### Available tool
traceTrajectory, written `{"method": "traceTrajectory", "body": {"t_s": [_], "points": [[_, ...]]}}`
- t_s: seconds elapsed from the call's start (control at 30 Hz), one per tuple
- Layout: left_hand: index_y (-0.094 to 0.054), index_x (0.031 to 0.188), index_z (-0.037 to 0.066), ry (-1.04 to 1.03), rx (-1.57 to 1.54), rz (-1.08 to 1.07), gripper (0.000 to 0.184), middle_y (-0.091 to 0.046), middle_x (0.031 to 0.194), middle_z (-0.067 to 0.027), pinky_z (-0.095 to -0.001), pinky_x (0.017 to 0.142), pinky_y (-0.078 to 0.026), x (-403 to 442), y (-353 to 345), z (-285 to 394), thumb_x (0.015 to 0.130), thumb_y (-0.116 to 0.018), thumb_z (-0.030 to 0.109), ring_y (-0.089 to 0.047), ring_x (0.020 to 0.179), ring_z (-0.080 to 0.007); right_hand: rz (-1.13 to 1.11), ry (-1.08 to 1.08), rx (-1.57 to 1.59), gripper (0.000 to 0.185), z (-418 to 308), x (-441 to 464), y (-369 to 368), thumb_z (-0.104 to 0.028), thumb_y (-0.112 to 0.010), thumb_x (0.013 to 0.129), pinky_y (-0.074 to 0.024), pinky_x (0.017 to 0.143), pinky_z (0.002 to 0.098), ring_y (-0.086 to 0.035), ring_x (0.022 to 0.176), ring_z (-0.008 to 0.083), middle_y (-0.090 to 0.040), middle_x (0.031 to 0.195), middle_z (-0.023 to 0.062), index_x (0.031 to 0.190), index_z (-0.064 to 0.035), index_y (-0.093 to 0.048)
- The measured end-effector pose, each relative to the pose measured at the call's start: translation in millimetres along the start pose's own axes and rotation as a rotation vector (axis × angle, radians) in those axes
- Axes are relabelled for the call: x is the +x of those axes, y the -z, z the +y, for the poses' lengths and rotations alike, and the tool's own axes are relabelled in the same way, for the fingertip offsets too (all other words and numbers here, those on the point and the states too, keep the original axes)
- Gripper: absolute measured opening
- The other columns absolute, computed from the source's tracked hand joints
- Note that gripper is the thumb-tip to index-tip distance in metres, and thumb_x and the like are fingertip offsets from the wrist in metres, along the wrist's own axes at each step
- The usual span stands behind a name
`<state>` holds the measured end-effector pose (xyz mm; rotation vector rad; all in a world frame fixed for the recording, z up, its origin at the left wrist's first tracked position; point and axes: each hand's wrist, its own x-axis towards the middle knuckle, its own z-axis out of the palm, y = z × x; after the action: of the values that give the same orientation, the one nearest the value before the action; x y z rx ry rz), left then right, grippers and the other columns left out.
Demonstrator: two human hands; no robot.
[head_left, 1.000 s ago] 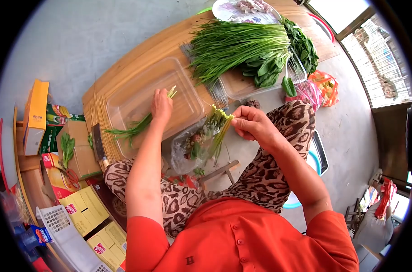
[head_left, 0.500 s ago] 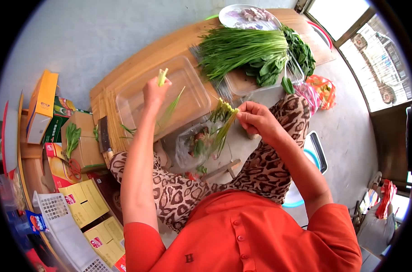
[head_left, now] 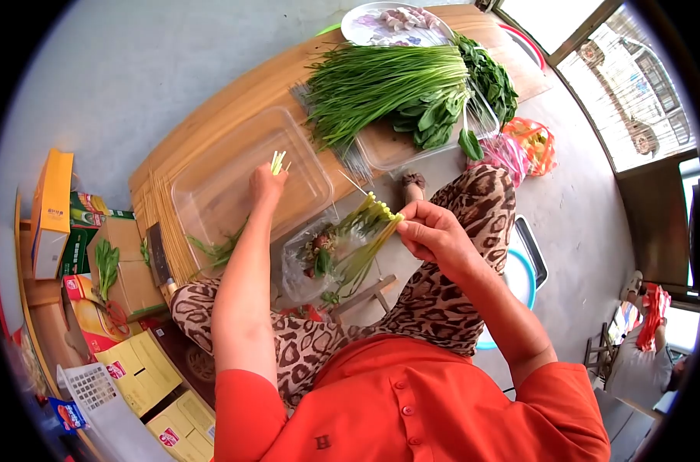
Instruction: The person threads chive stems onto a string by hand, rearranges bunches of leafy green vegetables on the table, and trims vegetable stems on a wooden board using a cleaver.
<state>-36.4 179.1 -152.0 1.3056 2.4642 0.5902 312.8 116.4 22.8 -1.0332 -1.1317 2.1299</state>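
Thumb and fingers of a right hand (head_left: 434,232) pinch a thin skewer (head_left: 355,182) at the near end of a packed row of stalks (head_left: 382,206), strung by their pale ends, leaves drooping beside a clear bag (head_left: 294,266). The fingers of the left hand (head_left: 268,185) curl round a second bunch (head_left: 278,162), whose pale ends poke up over a clear tub (head_left: 219,165) on the wooden counter (head_left: 211,108). The skewer's bare tip points toward the tub, well apart from the bunch; a larger pile (head_left: 388,88) lies to the tub's right.

Good threading probably calls for a steady right pinch, with the left fingers well out of the tip's line. Each stalk is best pierced squarely through its thick pale end; a hit near the edge could split it. Level ends and snug, unforced spacing should make an even row, while a light left grip would likely let single stalks slip free unbruised.
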Motion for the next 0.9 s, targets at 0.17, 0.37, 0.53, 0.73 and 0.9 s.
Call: {"method": "traceTrajectory", "body": {"t_s": [0.17, 0.37, 0.53, 0.73, 0.9], "points": [[-0.067, 0.091, 0.006, -0.014, -0.63, -0.16, 0.019, -0.066, 0.077, -0.0046, -0.028, 0.057, -0.042, -42.2, 85.2, 41.7, 0.079, -0.071, 0.02, -0.059, 0.069, -0.0124, -0.018, 0.012, -0.116, 0.01, -12.8, -16.8, -10.6, -0.013, -0.057, 0.093, -0.0255, 0.043, 0.0186, -0.037, 0.05, 0.0023, -0.047, 0.064, -0.0041, 0.093, -0.0033, -0.054], [-0.065, 0.099, 0.004, -0.053, -1.134, -0.154, 0.019, -0.065, 0.078, -0.0018, -0.0196, 0.052, -0.037, -140.6, 196.1, 74.8, 0.083, -0.07, 0.014, -0.058, 0.066, -0.008, -0.069, 0.1, -0.229, 0.011, -32.4, -36.2, -52.1, -0.011, -0.058, 0.093, -0.0311, 0.049, 0.0173, -0.043, 0.056, 0.0017, -0.049, 0.066, -0.0042, 0.098, -0.0028, -0.054], [-0.065, 0.101, 0.004, -0.042, -1.375, -0.207, 0.023, -0.065, 0.079, -0.0024, -0.0196, 0.052, -0.038, -183.0, 198.2, 66.3, 0.081, -0.073, 0.014, -0.059, 0.066, -0.0083, -0.11, 0.18, -0.312, 0.017, -35.1, -44.0, -82.6, -0.009, -0.057, 0.093, -0.0356, 0.053, 0.0186, -0.045, 0.059, 0.0026, -0.049, 0.069, -0.0043, 0.107, -0.0021, -0.052], [-0.064, 0.101, 0.005, 0.025, -1.5, -0.27, 0.024, -0.065, 0.082, -0.0014, -0.0196, 0.051, -0.036, -193.6, 173.5, 47.4, 0.082, -0.073, 0.017, -0.06, 0.069, -0.0094, -0.115, 0.258, -0.532, 0.029, -22.8, -41.3, -93.3, -0.006, -0.056, 0.091, -0.0356, 0.052, 0.0223, -0.042, 0.055, 0.0045, -0.045, 0.058, -0.0028, 0.119, -0.0024, -0.052], [-0.064, 0.099, 0.004, 0.041, -1.467, -0.316, 0.024, -0.065, 0.082, -0.0019, -0.0197, 0.049, -0.035, -194.4, 163.5, 39.1, 0.083, -0.072, 0.021, -0.06, 0.068, -0.0096, -0.115, 0.301, -0.703, 0.026, -11.5, -38.1, -90.3, -0.006, -0.057, 0.09, -0.0359, 0.05, 0.0251, -0.039, 0.054, 0.0062, -0.042, 0.056, 0.0007, 0.115, -0.0024, -0.057]]}}
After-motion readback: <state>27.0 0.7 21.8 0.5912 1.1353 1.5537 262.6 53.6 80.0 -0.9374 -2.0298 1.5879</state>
